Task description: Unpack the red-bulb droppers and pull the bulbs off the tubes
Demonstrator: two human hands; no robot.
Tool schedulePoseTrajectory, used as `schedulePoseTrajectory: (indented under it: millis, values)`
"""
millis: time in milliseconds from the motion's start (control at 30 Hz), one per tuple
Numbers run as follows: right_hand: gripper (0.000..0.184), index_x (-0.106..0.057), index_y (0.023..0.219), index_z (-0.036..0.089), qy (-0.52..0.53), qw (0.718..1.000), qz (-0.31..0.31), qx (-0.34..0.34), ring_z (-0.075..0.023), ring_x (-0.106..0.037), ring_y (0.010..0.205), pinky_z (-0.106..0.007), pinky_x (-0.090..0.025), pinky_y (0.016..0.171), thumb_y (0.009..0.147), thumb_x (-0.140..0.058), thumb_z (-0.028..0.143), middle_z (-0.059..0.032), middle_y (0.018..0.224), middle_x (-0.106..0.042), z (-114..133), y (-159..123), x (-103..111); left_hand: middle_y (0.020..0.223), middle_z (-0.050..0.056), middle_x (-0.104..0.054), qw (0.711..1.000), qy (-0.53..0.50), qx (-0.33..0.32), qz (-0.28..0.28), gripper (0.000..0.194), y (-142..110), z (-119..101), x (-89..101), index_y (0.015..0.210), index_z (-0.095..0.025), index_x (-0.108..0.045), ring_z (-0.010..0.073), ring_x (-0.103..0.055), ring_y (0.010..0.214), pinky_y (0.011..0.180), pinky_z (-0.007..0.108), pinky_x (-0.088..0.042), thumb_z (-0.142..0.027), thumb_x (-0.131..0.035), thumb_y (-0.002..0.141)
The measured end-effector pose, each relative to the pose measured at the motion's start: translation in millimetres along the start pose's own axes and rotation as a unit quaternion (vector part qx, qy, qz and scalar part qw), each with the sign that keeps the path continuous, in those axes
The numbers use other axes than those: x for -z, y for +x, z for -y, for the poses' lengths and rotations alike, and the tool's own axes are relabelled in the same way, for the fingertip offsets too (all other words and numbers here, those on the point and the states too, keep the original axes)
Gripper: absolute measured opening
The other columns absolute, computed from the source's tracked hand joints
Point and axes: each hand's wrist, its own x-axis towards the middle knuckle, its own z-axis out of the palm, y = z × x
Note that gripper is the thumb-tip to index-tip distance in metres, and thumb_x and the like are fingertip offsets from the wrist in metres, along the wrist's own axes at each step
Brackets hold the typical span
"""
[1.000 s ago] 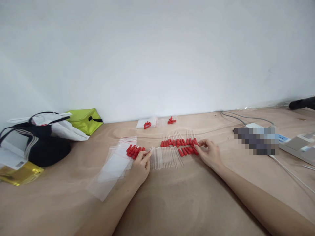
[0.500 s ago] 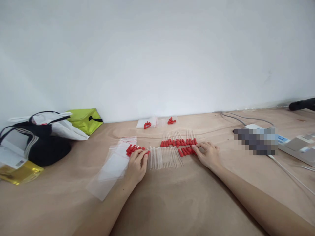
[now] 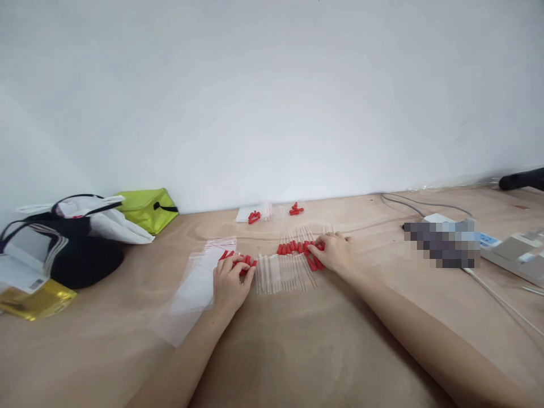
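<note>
Rows of clear thin tubes with red caps (image 3: 293, 247) lie side by side on the wooden table (image 3: 297, 340). My left hand (image 3: 228, 280) rests with curled fingers on a cluster of red-capped tubes (image 3: 241, 261) beside a stack of clear zip bags (image 3: 193, 289). My right hand (image 3: 334, 253) lies palm down over the right end of the red-capped rows, its fingers bent onto the caps. What either hand grips is hidden under the fingers.
Two small filled bags with red pieces (image 3: 272, 211) lie near the wall. At the far left sit a black and white bag (image 3: 70, 238), a lime green pouch (image 3: 147, 208) and a gold packet (image 3: 36, 300). Cables and a power strip (image 3: 505, 249) lie on the right.
My right hand has slid left over the red-capped rows, covering their right end. My left hand has shifted slightly left and curled onto the left cluster.
</note>
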Motion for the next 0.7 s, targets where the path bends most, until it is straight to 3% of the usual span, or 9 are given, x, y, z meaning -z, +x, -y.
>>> schedulePoseTrajectory:
  millis: [167, 300, 433, 567, 700]
  values:
    - [0.03, -0.062, 0.063, 0.019, -0.049, 0.998, 0.029, -0.02, -0.0256, -0.052, 0.079, -0.04, -0.027, 0.07, 0.071, -0.052, 0.046, -0.0091, 0.073, -0.063, 18, 7, -7, 0.082, 0.006, -0.06, 0.998, -0.028, 0.011, -0.048, 0.016, 2, 1, 2.7, 0.065, -0.019, -0.061, 0.0217, -0.052, 0.082, 0.074, 0.037, -0.041, -0.028, -0.055, 0.076]
    - [0.03, -0.064, 0.064, 0.019, -0.054, 0.998, 0.033, -0.025, -0.0249, -0.053, 0.076, -0.04, -0.027, 0.07, 0.074, -0.049, 0.042, -0.0098, 0.072, -0.063, 19, 8, -10, 0.081, 0.006, -0.06, 0.995, 0.0, 0.07, -0.075, 0.017, 6, 8, 5.6, 0.064, -0.019, -0.061, 0.0213, -0.052, 0.078, 0.072, 0.036, -0.04, -0.031, -0.056, 0.075]
    - [0.028, -0.063, 0.063, 0.019, -0.038, 0.999, 0.006, -0.036, -0.0234, -0.053, 0.074, -0.04, -0.026, 0.071, 0.073, -0.048, 0.04, -0.0091, 0.07, -0.064, 18, 8, -11, 0.081, 0.005, -0.06, 0.989, 0.045, 0.13, -0.046, 0.019, 8, 15, 6.4, 0.063, -0.02, -0.061, 0.0231, -0.051, 0.077, 0.068, 0.035, -0.036, -0.035, -0.057, 0.073]
    - [0.023, -0.061, 0.064, 0.02, 0.009, 0.999, -0.031, -0.039, -0.0221, -0.053, 0.074, -0.039, -0.024, 0.075, 0.072, -0.05, 0.038, -0.0046, 0.064, -0.063, 15, 4, -8, 0.082, 0.005, -0.06, 0.989, 0.054, 0.137, -0.031, 0.019, 7, 14, 6.7, 0.071, -0.02, -0.061, 0.0237, -0.051, 0.079, 0.067, 0.034, -0.034, -0.037, -0.055, 0.075]
    - [0.024, -0.058, 0.065, 0.02, 0.075, 0.993, -0.095, 0.018, -0.0185, -0.053, 0.071, -0.038, -0.022, 0.078, 0.075, -0.048, 0.039, -0.0017, 0.064, -0.063, 3, -16, 1, 0.085, 0.006, -0.062, 0.989, 0.049, 0.133, -0.036, 0.019, 5, 14, 6.9, 0.077, -0.02, -0.061, 0.024, -0.051, 0.08, 0.067, 0.034, -0.034, -0.036, -0.051, 0.078]
